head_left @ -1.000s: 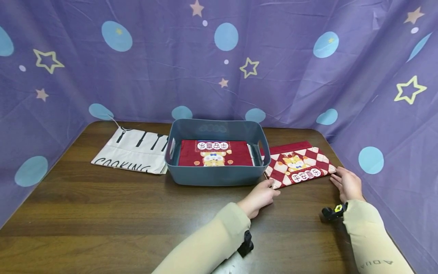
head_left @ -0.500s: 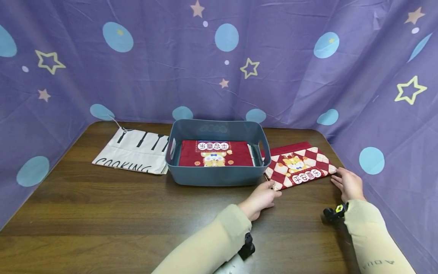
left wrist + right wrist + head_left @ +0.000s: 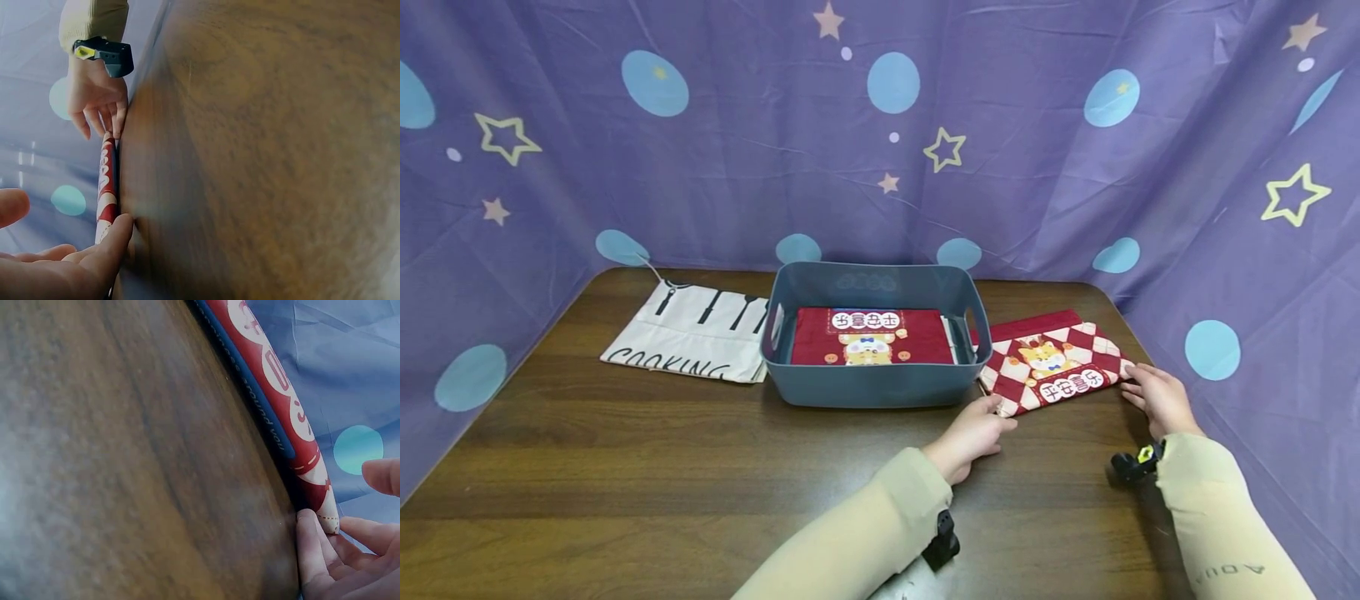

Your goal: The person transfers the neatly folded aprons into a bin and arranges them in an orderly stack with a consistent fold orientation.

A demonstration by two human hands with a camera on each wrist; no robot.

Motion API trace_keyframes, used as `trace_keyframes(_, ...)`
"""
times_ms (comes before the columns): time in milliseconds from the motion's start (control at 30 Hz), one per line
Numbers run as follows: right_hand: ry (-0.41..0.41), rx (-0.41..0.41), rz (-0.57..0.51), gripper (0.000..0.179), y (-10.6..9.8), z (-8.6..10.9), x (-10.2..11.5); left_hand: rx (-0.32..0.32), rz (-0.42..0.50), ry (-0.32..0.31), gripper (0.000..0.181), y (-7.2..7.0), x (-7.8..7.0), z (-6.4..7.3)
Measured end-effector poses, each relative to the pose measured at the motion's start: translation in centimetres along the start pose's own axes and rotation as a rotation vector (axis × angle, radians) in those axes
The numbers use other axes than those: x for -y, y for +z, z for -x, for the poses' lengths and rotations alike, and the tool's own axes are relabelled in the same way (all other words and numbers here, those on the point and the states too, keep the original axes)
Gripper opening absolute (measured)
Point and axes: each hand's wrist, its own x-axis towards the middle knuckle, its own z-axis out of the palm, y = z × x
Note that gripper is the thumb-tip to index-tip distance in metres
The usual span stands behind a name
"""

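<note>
A folded cloth (image 3: 1051, 367) with red and cream diamonds, a cartoon dog and a lettered label lies on the table, right of the blue-grey bin. At its near left corner my left hand (image 3: 970, 433) touches the edge. In the left wrist view the left fingers (image 3: 115, 244) lie along the cloth's edge, and the thumb is held away. My right hand (image 3: 1161, 400) is at the opposite, right corner. The right wrist view has fingertips (image 3: 308, 519) touching that corner, low by the tabletop, with the thumb apart from it. A blue strip with small print runs along the cloth's edge there.
The bin (image 3: 880, 392) has handle holes at both ends and holds a folded red cloth (image 3: 917, 337) with a similar dog print. A white folded cloth (image 3: 688, 329) with utensil prints, "COOKING" and a cord lies to its left. A purple patterned curtain (image 3: 737, 167) stands behind the wooden table (image 3: 662, 467).
My right fingers have moved slightly left at the cloth's right corner. The left hand stays at the near left corner, and the bin and other cloths have not moved.
</note>
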Motion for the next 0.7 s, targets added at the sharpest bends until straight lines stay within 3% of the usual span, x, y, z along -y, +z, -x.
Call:
trace_keyframes(233, -0.006, -0.014, -0.072, 0.068, -0.25, 0.28, -0.23, 0.007, 0.010, -0.018, 0.053, -0.09, 0.09, 0.33)
trace_keyframes(433, -0.042, -0.051, -0.032, 0.066, -0.32, 0.69, -0.51, 0.014, 0.018, -0.009, 0.052, -0.23, 0.32, 0.59)
trace_keyframes(600, -0.032, -0.089, -0.070, 0.041, -0.37, 0.82, -0.52, 0.013, 0.016, -0.023, 0.052, -0.55, 0.39, 0.74)
trace_keyframes(700, -0.011, -0.106, -0.086, 0.039, -0.56, 0.90, -0.55, 0.020, 0.026, -0.034, 0.050, -0.76, 0.40, 0.83)
